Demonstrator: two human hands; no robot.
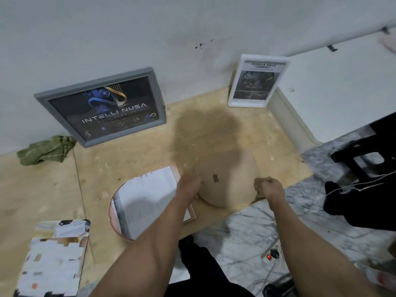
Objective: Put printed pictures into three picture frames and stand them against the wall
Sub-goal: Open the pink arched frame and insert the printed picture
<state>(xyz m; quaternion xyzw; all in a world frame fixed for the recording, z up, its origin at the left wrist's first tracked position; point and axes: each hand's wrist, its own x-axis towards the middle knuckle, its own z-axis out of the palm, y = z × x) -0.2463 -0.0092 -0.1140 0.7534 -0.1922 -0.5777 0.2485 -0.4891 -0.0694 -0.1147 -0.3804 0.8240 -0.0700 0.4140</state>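
Head camera looks down on our plywood board (132, 159) laid on the floor by the wall (107, 28). Our left hand (188, 186) rests on the left edge of a tan arched backing panel (229, 179); its fingers are curled, though we cannot tell whether they grip. Our right hand (269, 188) is closed around a small brown piece at the panel's right edge. Just left of the panel lies an arched frame (137, 209), flat, with a printed sheet in it. A grey frame (102, 106) and a white frame (257, 80) lean against the wall, pictures inside. A green cloth (46, 150) lies left of the grey frame.
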